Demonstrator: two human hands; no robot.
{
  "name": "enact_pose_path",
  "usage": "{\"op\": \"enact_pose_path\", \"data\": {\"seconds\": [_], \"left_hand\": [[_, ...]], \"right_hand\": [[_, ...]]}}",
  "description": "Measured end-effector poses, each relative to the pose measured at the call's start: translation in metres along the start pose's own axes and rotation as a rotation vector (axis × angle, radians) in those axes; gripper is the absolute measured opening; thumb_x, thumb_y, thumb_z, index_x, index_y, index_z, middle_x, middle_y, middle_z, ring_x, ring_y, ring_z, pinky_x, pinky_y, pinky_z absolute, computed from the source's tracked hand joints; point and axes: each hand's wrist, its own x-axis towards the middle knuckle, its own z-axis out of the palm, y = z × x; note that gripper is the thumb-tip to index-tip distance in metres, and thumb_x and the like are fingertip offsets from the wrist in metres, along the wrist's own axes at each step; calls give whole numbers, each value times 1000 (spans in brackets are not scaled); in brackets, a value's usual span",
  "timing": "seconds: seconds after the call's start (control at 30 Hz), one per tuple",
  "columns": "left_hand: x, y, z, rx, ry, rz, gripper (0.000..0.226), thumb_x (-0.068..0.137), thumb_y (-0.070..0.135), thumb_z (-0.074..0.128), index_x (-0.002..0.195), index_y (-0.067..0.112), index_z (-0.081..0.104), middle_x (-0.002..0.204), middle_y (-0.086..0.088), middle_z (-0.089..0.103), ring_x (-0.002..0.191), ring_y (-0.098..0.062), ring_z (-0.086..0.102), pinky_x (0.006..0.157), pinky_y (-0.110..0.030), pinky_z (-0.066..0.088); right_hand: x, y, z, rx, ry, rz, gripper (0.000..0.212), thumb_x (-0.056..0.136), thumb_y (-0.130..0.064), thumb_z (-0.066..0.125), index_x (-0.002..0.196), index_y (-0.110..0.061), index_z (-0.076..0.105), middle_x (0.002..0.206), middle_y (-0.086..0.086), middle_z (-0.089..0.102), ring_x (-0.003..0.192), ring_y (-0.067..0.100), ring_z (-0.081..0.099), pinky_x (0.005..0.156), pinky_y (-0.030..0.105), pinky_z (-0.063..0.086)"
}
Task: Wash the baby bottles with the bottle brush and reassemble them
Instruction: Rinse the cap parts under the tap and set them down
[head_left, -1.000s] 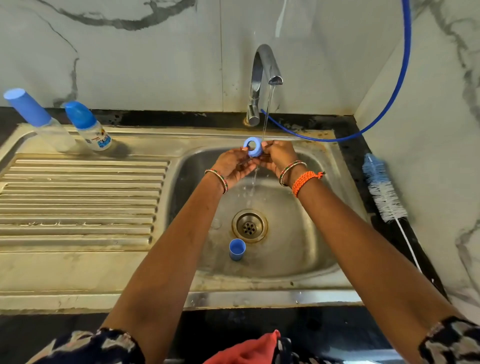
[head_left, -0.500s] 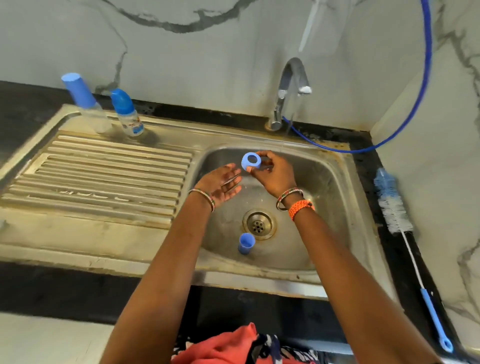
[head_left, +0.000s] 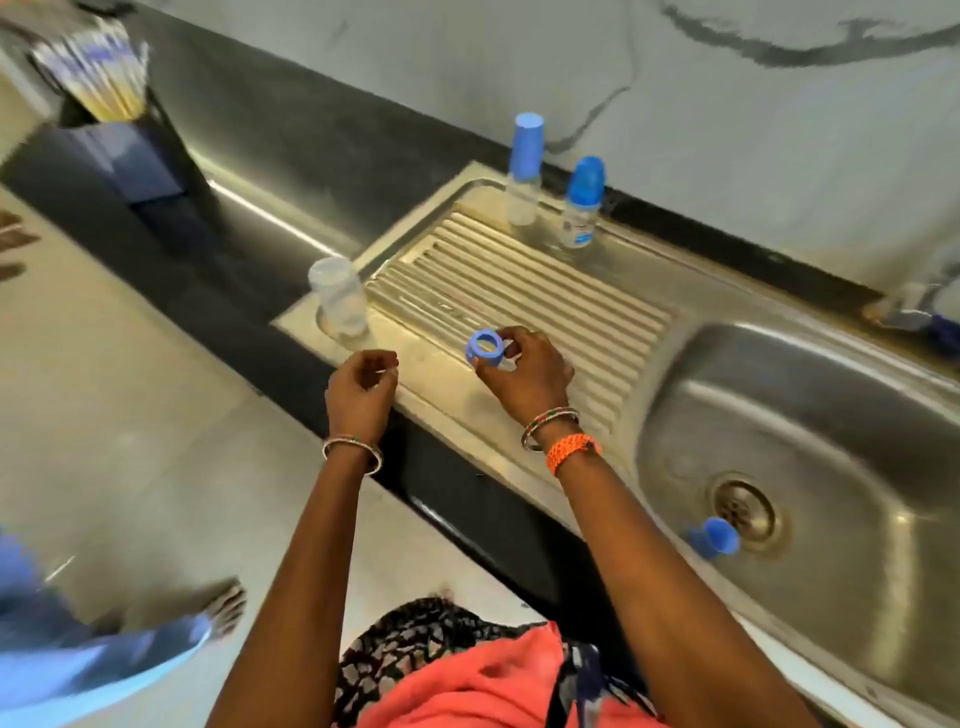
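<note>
My right hand (head_left: 524, 376) pinches a blue bottle collar ring (head_left: 485, 349) above the front of the ribbed drainboard (head_left: 545, 306). To its left, my left hand (head_left: 361, 387) hangs with its fingers loosely curled and holds nothing. A clear open bottle body (head_left: 337, 306) stands at the drainboard's left corner, just beyond my left hand. Two capped baby bottles stand at the back: a tall one (head_left: 523, 169) and a shorter one (head_left: 583, 202) with a label. A small blue cap (head_left: 714, 538) lies in the sink basin (head_left: 831, 415) beside the drain.
The black counter (head_left: 291, 156) runs off to the left, with a dark holder of sticks (head_left: 104, 98) on it. The tap's base (head_left: 906, 312) shows at the right edge. Someone's foot and blue clothing (head_left: 156, 639) are on the floor at lower left.
I have turned left from the basin to the drainboard. My right hand carried the blue ring away from the tap; my left hand let go of it and moved toward the clear bottle.
</note>
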Motion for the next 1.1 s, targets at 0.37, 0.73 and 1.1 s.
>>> {"op": "enact_pose_path", "data": {"seconds": [0.37, 0.73, 1.1], "left_hand": [[53, -13, -46, -132, -46, -144, 13, 88, -1, 60, 100, 6, 62, 91, -6, 66, 77, -14, 65, 61, -22, 57], [64, -11, -39, -114, 43, -212, 13, 92, 5, 53, 99, 6, 64, 82, -3, 66, 65, -11, 61, 52, -20, 55], [23, 63, 83, -273, -282, 19, 29, 88, -2, 47, 71, 17, 60, 68, -5, 62, 48, -1, 53, 40, -12, 33]], "right_hand": [[26, -50, 87, -214, -116, -83, 24, 74, -30, 65, 98, -24, 66, 101, 0, 63, 105, 24, 54, 100, 45, 28], [29, -48, 98, -404, -221, -69, 57, 72, -43, 66, 124, -25, 48, 120, 3, 55, 117, 27, 45, 102, 46, 20], [17, 2, -7, -103, 217, 135, 37, 78, -23, 59, 114, -22, 55, 88, -11, 56, 98, 15, 56, 96, 38, 25]]}}
